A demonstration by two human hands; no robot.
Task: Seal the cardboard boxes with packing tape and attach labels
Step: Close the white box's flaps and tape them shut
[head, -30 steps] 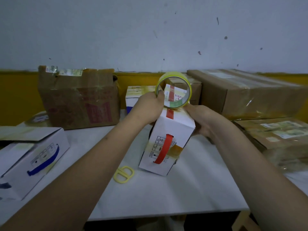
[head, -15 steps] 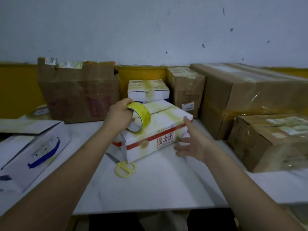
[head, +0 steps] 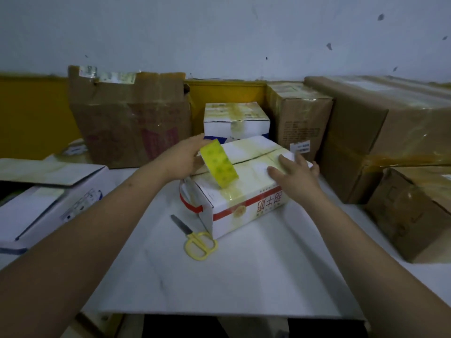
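From the head camera I see the white cardboard box with a red stripe (head: 246,189) lying flat on the white tabletop (head: 244,276). My left hand (head: 181,158) grips the yellow roll of packing tape (head: 219,162), apparently touching the box top. My right hand (head: 296,175) rests there, fingers spread flat. Yellow-handled scissors (head: 195,239) lie just beside the box.

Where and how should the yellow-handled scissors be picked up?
Grip the scissors by the yellow loop handles, coming from above on the near side. They lie flat on the white table, blades closed and pointing away, handles against the white box's near corner.
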